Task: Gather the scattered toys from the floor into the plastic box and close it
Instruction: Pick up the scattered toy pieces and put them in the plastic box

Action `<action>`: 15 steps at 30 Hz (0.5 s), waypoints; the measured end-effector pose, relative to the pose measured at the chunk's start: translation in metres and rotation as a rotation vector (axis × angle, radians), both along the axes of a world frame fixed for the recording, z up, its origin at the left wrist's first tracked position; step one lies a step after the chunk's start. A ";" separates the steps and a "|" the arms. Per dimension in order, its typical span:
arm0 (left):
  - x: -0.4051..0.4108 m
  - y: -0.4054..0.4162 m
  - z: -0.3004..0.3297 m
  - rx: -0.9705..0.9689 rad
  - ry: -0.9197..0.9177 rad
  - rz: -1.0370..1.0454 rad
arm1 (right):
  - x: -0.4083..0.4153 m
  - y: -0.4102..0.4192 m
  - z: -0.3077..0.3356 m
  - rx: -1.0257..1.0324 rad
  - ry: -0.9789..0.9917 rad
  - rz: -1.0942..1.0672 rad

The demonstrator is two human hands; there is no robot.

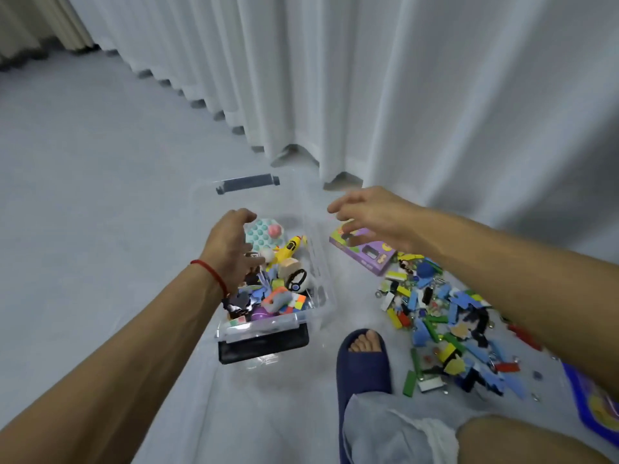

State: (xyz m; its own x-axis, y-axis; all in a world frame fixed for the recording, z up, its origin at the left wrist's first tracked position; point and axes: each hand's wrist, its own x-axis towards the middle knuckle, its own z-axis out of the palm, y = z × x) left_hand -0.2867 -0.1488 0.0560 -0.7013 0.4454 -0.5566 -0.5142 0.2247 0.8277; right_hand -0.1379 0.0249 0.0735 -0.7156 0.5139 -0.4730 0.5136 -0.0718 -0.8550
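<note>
Currently: left hand [231, 249] over plastic box [318, 262], fingers loose, holding nothing seen | right hand [371, 217] spread, empty, above purple box [365, 254] | brick pile [445, 326] remains on floor beside box | advice: scoop bricks two-handed, keep latch [263, 344] clear.

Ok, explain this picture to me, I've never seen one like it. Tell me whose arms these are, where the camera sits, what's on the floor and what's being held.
No machine here: the arms belong to a person, and the camera is worn on their head, looking down. The left hand, with a red string on its wrist, hangs over a clear plastic box already part-filled with toys, such as a yellow toy plane. The right hand reaches out above a purple box lying on the grey floor. Its fingers look relaxed and empty; what the left holds is unclear. A pile of coloured bricks lies scattered to the right, beside a foot in a blue slipper.
</note>
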 end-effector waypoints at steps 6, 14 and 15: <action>0.073 0.048 -0.031 0.089 0.211 -0.275 | 0.138 0.064 -0.023 0.211 -0.377 0.036; 0.183 0.113 -0.143 -0.287 0.415 -0.957 | 0.289 0.077 -0.150 0.377 -0.753 0.199; 0.191 0.116 -0.159 -0.358 0.478 -1.056 | 0.300 0.070 -0.173 0.364 -0.763 0.223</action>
State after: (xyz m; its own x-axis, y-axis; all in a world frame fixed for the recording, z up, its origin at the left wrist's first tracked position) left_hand -0.0953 -0.0331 -0.1034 -0.2543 0.7956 -0.5499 0.4005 0.6042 0.6889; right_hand 0.1616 0.0951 -0.0996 -0.3725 0.6121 -0.6976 0.9247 0.3089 -0.2227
